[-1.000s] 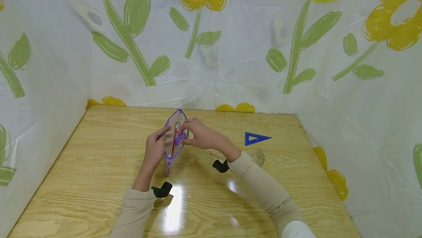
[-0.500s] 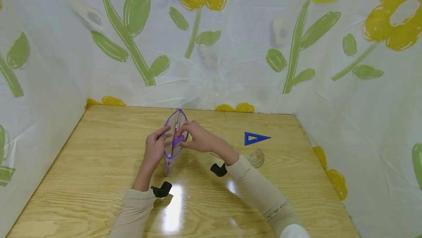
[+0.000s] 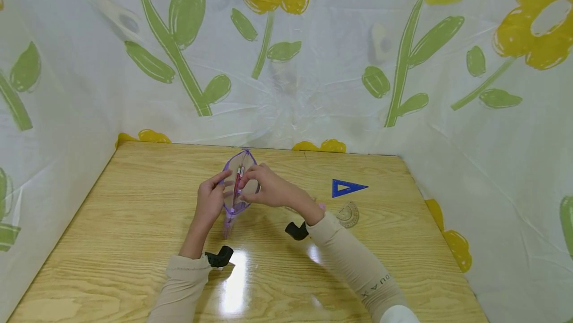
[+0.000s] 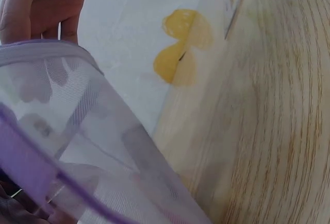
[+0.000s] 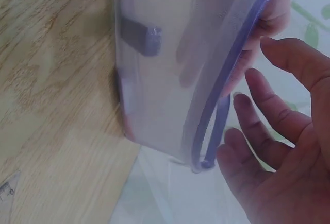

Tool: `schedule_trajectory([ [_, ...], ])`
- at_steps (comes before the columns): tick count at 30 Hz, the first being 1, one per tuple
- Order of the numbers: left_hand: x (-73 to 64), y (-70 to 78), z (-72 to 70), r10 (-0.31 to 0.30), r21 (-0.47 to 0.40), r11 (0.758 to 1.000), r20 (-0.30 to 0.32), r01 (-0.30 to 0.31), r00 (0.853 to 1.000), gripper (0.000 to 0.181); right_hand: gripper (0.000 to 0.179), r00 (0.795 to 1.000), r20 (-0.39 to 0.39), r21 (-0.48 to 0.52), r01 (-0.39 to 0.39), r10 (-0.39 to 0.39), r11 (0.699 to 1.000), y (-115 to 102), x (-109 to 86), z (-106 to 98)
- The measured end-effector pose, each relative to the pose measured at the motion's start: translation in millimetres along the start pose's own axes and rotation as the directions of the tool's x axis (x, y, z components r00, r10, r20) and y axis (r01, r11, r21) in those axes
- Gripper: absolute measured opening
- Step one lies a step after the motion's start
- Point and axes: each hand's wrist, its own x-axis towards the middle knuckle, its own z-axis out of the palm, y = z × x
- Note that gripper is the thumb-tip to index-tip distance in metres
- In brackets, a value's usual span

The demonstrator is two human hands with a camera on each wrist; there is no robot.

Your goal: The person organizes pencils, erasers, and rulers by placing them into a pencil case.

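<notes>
A see-through mesh pencil case (image 3: 247, 160) with purple trim stands with its zip gaping, and a red pencil (image 3: 238, 181) shows inside. My left hand (image 3: 212, 197) grips its left rim, with fingers spread into the mouth. Over the opposite rim is my right hand (image 3: 267, 187), thumb and fingers apart. Seen from the right wrist, the right hand (image 5: 281, 126) has nothing between its fingers, and its fingertips are close to the purple zip edge. A small purple block-like piece (image 5: 144, 37) shows through the mesh, low in the case.
On the table (image 3: 134, 223), to the right, lie a blue set square (image 3: 358, 186) and a clear protractor (image 3: 349, 215). A clear ruler (image 3: 291, 209) and a small pink item (image 3: 322, 206) are partly hidden by the right forearm. A patterned curtain (image 3: 313, 89) stands behind.
The purple piece has left the right hand's fingers and dropped into the pencil case. The right fingers have spread a little; the left hand has stayed in place.
</notes>
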Motion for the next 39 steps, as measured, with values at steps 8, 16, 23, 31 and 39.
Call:
schedule_trajectory([
  [8, -0.2, -1.4, -1.7, -0.003, 0.004, 1.0, -0.021, 0.003, 1.0, 0.046, 0.016, 0.982, -0.181, 0.083, 0.071, -0.056, 0.994, 6, -9.5, -3],
  [16, -0.5, -3.4, -5.2, -0.025, -0.007, 1.0, -0.028, 0.025, 0.999, 0.046, 0.02, 0.941, -0.332, 0.255, 0.027, 0.062, 0.967, 21, -39.6, 4],
  [23, -1.9, -3.4, -9.2, -0.016, -0.041, 0.999, -0.028, 0.015, 0.999, 0.048, 0.019, 0.917, -0.377, 0.359, 0.013, 0.133, 0.933, 40, -63.6, 13],
  [31, -2.9, -4.8, -14.9, -0.037, -0.085, 0.996, -0.06, 0.032, 0.998, 0.047, 0.021, 0.91, -0.348, 0.425, -0.06, 0.224, 0.903, 48, -93.4, 18],
  [39, -3.2, -6.4, -17.6, -0.051, -0.074, 0.996, -0.073, 0.046, 0.996, 0.046, 0.024, 0.905, -0.351, 0.407, -0.085, 0.241, 0.91, 67, -120.8, 23],
])
